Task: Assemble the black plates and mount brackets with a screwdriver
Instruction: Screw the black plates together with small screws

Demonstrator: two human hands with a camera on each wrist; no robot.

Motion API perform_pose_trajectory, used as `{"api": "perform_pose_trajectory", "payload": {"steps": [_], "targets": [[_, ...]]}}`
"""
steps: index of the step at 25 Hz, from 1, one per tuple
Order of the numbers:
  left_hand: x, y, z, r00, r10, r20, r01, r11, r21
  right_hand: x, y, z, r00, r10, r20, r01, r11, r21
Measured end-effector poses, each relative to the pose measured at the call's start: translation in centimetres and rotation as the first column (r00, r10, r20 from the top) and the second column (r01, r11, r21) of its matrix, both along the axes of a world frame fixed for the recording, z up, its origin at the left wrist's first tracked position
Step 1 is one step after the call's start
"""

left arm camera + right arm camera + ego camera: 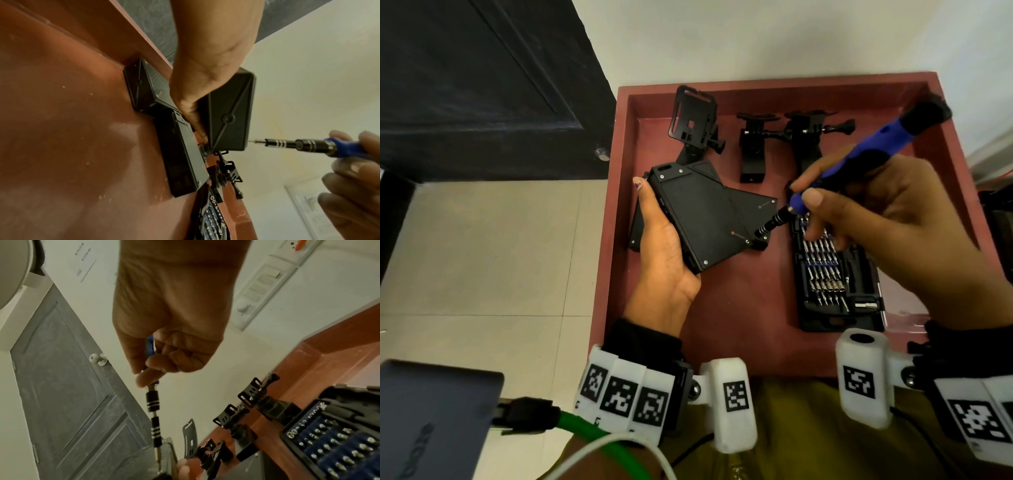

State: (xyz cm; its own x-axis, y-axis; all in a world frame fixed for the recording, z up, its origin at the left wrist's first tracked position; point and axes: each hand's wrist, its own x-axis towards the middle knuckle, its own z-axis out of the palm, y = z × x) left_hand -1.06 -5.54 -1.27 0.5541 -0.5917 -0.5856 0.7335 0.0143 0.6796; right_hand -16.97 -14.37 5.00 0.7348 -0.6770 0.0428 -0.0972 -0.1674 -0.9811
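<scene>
A: Starting at the left, what's the left hand [664, 250] doing?

B: Its grip is wrapped around a flat black rectangular plate [698, 219], thumb along the left edge, lifting it tilted above the red-brown wooden tray [750, 318]. A second black plate [755, 209] lies on the tray floor partly beneath it, and the left wrist view shows a third [144, 87] against the tray's wall.

A: And behind them?

B: Three black plastic mount brackets with thumbscrews stand along the far side of the tray; the leftmost [693, 118] is upright, just behind the held plate.

A: The right hand [883, 219]?

B: Its grip pinches a blue-handled precision screwdriver [859, 157] with a black ringed shaft. The tip sits near the held plate's lower right corner; I cannot tell if it touches a screw.

A: Below that hand?

B: An open black case of screwdriver bits [832, 274] lies on the tray's right side.
</scene>
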Motion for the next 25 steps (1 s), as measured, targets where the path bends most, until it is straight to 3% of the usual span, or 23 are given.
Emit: {"api": "perform_pose_trajectory", "payload": {"steps": [5,7,9,11,13,15,20,25], "targets": [[-0.1,0.0,0.0,1.000,-0.011,-0.001,0.011,1.000,-0.008,0.8,0.8,-0.4,0.972,-0.221,0.079,0.234,0.938,-0.255],[-0.2,0.0,0.0,1.000,-0.003,0.000,0.003,1.000,-0.009,1.2,0.7,-0.8,0.932,-0.319,0.171,0.354,0.900,-0.253],[-0.2,0.1,0.0,1.000,0.003,0.009,-0.003,1.000,-0.008,1.4,0.2,-1.3,0.891,-0.406,0.205,0.433,0.895,-0.108],[-0.1,0.1,-0.1,1.000,-0.007,0.013,0.008,1.000,-0.009,1.8,0.0,-2.2,0.902,-0.426,0.071,0.414,0.899,0.141],[-0.2,0.1,0.0,1.000,-0.029,0.010,0.030,0.999,-0.015,2.2,0.7,-3.3,0.938,-0.303,-0.166,0.341,0.889,0.305],[-0.1,0.1,-0.1,0.999,-0.049,0.000,0.049,0.998,-0.039,2.6,1.6,-4.1,0.949,-0.152,-0.277,0.258,0.879,0.401],[0.1,0.3,-0.4,0.999,-0.035,0.005,0.036,0.996,-0.084,2.7,1.9,-3.7,0.981,-0.089,-0.172,0.179,0.757,0.628],[0.2,0.3,-0.5,0.999,-0.041,-0.004,0.041,0.995,-0.093,2.9,2.2,-3.8,0.982,-0.078,-0.173,0.168,0.781,0.601]]}}
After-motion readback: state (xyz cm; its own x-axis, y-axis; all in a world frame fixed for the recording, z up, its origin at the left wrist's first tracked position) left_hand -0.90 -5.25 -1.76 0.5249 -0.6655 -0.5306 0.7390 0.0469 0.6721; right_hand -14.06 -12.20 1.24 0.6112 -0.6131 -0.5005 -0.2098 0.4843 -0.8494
